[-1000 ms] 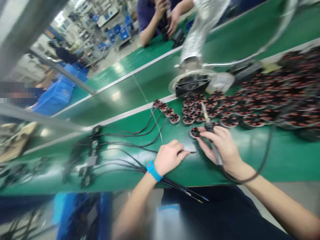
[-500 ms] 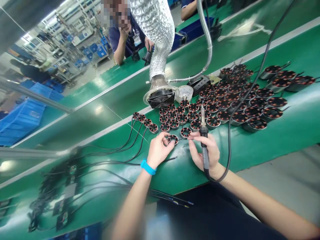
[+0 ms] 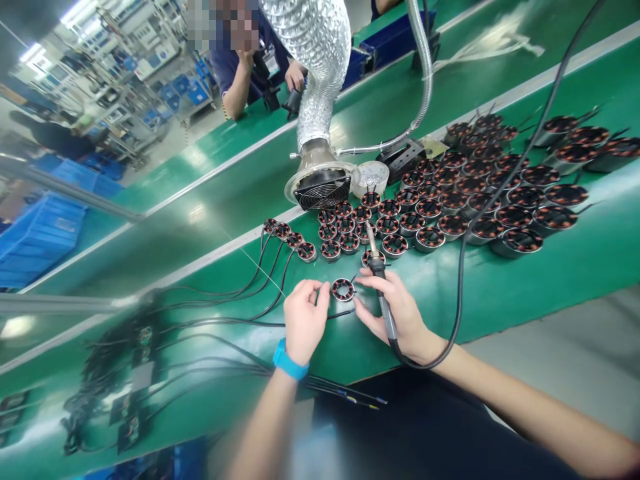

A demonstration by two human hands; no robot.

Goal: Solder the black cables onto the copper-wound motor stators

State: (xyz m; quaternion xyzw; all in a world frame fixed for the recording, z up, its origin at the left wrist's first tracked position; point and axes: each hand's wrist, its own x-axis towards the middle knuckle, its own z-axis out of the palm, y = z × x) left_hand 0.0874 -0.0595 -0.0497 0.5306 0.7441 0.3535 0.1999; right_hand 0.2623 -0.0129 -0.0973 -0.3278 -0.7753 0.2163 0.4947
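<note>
My left hand (image 3: 303, 319), with a blue wristband, has its fingers curled beside a small round motor stator (image 3: 343, 289) on the green bench and touches its left edge. My right hand (image 3: 396, 312) grips a soldering iron (image 3: 379, 272) whose tip points up and away, while its fingertips reach the stator's right side. A thin black wire (image 3: 300, 321) runs from under my left hand toward the stator.
Many wound stators (image 3: 465, 193) lie in rows behind. A silver fume duct with a fan grille (image 3: 323, 188) stands above them beside a small white cup (image 3: 373, 176). Black cables and boards (image 3: 135, 373) lie at left. Another person (image 3: 240, 67) leans on the far bench.
The stator has been drawn nearer to me, away from the rows. Both hands moved down and left with it, and the soldering iron tilted leftward.
</note>
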